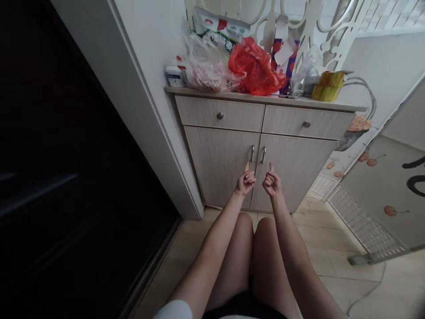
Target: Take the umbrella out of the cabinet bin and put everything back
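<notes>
Both my arms reach forward toward a pale wood-grain cabinet (221,177). My left hand (246,180) has its index finger pointing up and the other fingers curled into the palm, with nothing seen in it. Its fingertip is just below the left door handle (252,153). My right hand (272,181) makes the same shape, index finger out and the rest folded, also with nothing seen in it. That fingertip lies below and a little right of the right door handle (264,155). Both cabinet doors and both drawers are closed.
On the cabinet top lie a red plastic bag (254,66), a clear plastic bag (209,64), a white jar (174,76), a purple box (286,62) and a yellow packet (328,86). A dark doorway (66,177) is left; a printed panel (381,190) stands right. A cable (368,290) crosses the floor.
</notes>
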Action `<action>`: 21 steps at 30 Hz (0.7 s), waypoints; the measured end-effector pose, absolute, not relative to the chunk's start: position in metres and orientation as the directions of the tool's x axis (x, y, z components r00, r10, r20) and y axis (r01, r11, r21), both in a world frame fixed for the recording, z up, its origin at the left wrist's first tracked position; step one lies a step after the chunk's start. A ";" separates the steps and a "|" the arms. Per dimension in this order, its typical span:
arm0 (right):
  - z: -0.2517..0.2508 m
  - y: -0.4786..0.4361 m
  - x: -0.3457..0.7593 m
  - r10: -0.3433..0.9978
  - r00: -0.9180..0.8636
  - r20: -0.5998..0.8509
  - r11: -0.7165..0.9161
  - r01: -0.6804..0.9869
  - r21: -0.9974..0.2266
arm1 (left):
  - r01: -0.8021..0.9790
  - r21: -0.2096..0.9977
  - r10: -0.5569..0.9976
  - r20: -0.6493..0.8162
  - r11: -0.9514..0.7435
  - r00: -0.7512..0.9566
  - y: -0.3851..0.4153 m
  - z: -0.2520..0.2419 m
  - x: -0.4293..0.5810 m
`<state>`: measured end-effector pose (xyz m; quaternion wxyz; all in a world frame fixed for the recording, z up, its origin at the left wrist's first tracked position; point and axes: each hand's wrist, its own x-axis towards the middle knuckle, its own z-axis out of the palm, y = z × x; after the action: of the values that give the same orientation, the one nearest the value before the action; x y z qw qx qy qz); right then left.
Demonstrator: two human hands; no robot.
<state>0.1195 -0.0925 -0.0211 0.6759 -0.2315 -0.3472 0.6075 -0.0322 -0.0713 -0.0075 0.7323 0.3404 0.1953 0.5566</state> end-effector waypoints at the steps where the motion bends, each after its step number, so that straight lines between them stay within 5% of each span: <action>1: -0.023 -0.090 0.122 0.982 0.050 0.182 0.178 -0.578 -0.797 | -0.633 0.759 0.941 0.087 0.150 0.327 -0.067 -0.009 -0.033; 5: -0.021 -0.070 0.135 0.870 0.357 0.340 0.307 0.149 -0.940 | -0.180 0.983 0.968 0.070 -0.027 0.240 -0.038 0.000 -0.035; 7: -0.014 -0.053 0.140 0.739 0.410 0.534 0.287 0.526 -0.801 | 0.130 0.972 0.980 0.195 -0.197 0.027 -0.019 0.012 -0.030; 9: -0.006 -0.031 0.141 0.671 0.381 0.636 0.247 0.694 -0.676 | 0.374 0.888 0.941 0.325 -0.268 -0.098 -0.001 0.025 -0.020; 15: 0.001 0.017 0.120 0.805 0.336 0.489 0.229 0.585 -0.778 | 0.570 0.774 0.940 0.342 -0.276 -0.009 0.018 0.037 0.008; 21: -0.022 -0.013 0.115 0.765 0.349 0.541 0.306 0.542 -0.783 | 0.598 0.737 0.913 0.407 -0.313 -0.023 -0.004 0.014 -0.003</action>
<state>0.1146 -0.0135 -0.0219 0.5803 -0.5812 -0.5622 0.0963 -0.0027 -0.0038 0.0143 0.1762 0.6762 0.5588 0.4466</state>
